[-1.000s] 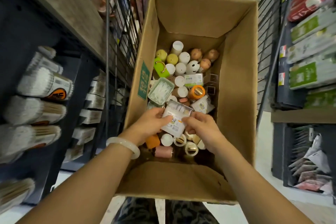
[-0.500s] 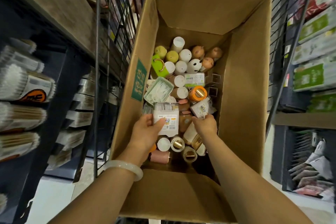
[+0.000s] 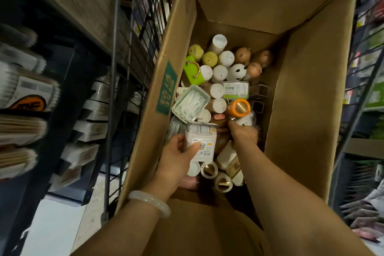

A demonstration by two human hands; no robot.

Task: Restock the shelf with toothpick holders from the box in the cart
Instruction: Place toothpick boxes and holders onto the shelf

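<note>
A tall open cardboard box (image 3: pixel 307 97) stands in a black wire cart (image 3: pixel 124 81). Its bottom holds several toothpick holders: white, yellow-green, brown and orange cylinders, a panda-faced one (image 3: pixel 236 71), and flat clear packs. My left hand (image 3: pixel 178 156) grips a clear rectangular toothpick box (image 3: pixel 202 141) with a white label, held above the pile at the box's left side. My right hand (image 3: pixel 243 133) reaches deeper, its fingers curled round a small white wrapped holder (image 3: pixel 247 120) just below the orange holder (image 3: pixel 238 107).
Shelves on the left carry packs of cotton swabs and sticks (image 3: pixel 22 93). Green and white packages (image 3: pixel 374 93) fill the shelves on the right. A dark crate with wrapped goods (image 3: pixel 361 210) sits low on the right. The box's near flap (image 3: pixel 203 226) lies under my forearms.
My right hand let go of the clear toothpick box and moved forward to the small white holder. My left hand kept the clear box and shifted it left. The view leaned closer over the box.
</note>
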